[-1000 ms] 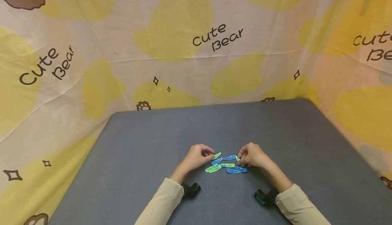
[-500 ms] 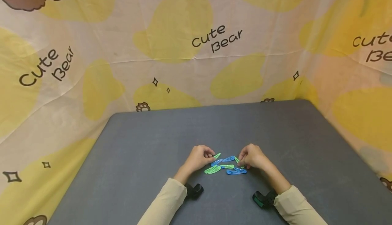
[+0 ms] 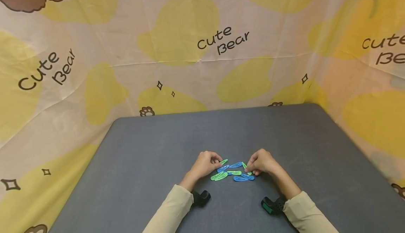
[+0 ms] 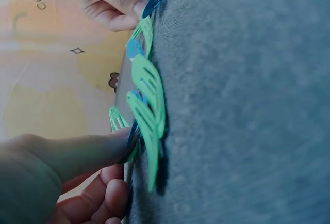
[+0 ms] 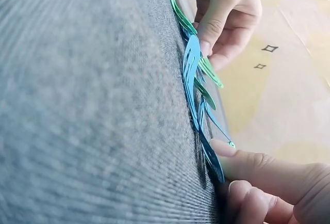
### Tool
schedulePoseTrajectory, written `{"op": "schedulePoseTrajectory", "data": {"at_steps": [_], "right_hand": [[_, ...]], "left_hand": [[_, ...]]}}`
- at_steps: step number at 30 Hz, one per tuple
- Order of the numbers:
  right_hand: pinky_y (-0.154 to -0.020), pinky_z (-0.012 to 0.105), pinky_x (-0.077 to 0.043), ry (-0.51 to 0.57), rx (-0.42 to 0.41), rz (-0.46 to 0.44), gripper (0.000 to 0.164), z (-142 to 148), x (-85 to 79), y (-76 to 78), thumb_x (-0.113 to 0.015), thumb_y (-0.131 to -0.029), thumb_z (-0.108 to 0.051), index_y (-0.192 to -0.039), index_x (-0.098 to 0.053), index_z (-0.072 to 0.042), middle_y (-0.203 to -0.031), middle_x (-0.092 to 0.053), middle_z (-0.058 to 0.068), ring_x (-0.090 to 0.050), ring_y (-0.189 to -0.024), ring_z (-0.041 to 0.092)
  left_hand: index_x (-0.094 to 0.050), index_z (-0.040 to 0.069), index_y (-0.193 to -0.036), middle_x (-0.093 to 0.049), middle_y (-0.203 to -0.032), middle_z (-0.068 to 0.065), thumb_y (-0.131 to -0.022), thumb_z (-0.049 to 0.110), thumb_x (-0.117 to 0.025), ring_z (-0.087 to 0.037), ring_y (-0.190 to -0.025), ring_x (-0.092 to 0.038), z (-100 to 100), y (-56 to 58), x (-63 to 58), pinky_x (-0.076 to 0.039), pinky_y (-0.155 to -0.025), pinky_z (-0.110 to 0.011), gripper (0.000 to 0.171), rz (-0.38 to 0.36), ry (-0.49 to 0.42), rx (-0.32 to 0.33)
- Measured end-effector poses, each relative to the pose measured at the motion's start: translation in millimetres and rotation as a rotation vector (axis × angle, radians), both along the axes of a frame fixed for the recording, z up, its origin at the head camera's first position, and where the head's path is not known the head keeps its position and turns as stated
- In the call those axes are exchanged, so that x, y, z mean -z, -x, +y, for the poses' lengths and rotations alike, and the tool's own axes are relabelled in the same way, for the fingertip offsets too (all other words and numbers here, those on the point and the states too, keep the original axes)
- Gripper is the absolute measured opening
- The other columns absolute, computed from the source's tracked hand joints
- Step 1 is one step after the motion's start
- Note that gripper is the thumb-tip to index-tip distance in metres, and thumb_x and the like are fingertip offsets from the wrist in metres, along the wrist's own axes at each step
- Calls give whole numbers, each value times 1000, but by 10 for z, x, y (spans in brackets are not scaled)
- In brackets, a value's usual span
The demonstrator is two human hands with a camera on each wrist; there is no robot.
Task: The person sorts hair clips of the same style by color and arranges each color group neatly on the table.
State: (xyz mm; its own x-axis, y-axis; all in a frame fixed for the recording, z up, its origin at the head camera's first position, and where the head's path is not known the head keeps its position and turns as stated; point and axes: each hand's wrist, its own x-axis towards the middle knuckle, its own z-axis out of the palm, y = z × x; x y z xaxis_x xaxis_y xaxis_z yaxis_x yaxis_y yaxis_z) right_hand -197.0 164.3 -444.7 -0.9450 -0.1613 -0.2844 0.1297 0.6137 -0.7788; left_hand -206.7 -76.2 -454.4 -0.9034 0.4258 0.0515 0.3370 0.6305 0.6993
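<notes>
Several green and blue snap hair clips lie in a small group on the grey table. At the group's far left, my left hand (image 3: 204, 163) pinches a green hair clip (image 3: 224, 161) between thumb and fingers; a blue clip (image 3: 223, 168) lies just below it. On the right, my right hand (image 3: 263, 161) pinches another green hair clip (image 3: 244, 165) beside a blue clip (image 3: 235, 164). Nearer to me are overlapping green clips (image 4: 148, 84) and overlapping blue clips (image 5: 191, 74). My fingers partly cover both held clips.
The grey table (image 3: 152, 148) extends around the clips on every side. A cloth with yellow patches and "Cute Bear" lettering (image 3: 177, 32) hangs behind and at the sides. Black wrist cameras (image 3: 201, 198) sit on both wrists, close above the table.
My left hand has shifted slightly right and nearer to me, still pinching its green clip. The right hand stays nearly in place, and the group of clips keeps its layout.
</notes>
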Motion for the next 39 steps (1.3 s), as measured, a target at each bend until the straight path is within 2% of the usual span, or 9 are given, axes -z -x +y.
{"op": "schedulePoseTrajectory", "data": {"at_steps": [7,11,17,24,32,39], "right_hand": [[-45,18,-48,34,8,-29,12,16,15,6,-82,-69,-4,-72,-72,3,-52,-59,-5,-51,-40,1],[-45,18,-48,35,12,-36,13,21,20,5,-83,-69,-4,-71,-72,3,-51,-60,-5,-52,-40,0],[-45,18,-48,36,7,-37,12,32,13,21,-83,-68,-3,-71,-72,3,-50,-59,-6,-51,-40,0],[-46,18,-47,22,3,-43,13,21,11,13,-83,-69,-4,-71,-72,2,-53,-59,-4,-51,-42,2],[-46,18,-48,8,1,-40,13,25,7,2,-82,-70,-5,-72,-72,1,-54,-59,-4,-51,-43,3],[-46,18,-48,11,8,-43,12,8,-7,-10,-82,-69,-3,-71,-71,1,-53,-57,-4,-51,-42,3]], "left_hand": [[-74,2,-85,-70,-75,-11,-85,7,-69,-4,-60,-47,-29,56,23,-39,-55,-15,7,-21,-47,-4],[-74,3,-86,-70,-77,-12,-87,11,-67,-4,-60,-47,-35,68,-4,-39,-56,-15,11,-57,-52,-21],[-74,2,-88,-72,-82,-14,-87,14,-67,-3,-64,-51,-63,131,-37,-43,-60,-16,14,-71,-82,-37],[-74,2,-90,-72,-85,-13,-88,16,-68,-5,-67,-52,-133,238,-50,-43,-63,-18,15,-106,-94,-117],[-75,2,-89,-73,-86,-14,-87,14,-67,-5,-65,-52,-204,404,-34,-43,-62,-19,14,-88,-97,-201],[-74,3,-88,-74,-85,-13,-86,15,-68,-5,-65,-54,-227,502,-11,-44,-61,-20,14,-73,-101,-266]]}}
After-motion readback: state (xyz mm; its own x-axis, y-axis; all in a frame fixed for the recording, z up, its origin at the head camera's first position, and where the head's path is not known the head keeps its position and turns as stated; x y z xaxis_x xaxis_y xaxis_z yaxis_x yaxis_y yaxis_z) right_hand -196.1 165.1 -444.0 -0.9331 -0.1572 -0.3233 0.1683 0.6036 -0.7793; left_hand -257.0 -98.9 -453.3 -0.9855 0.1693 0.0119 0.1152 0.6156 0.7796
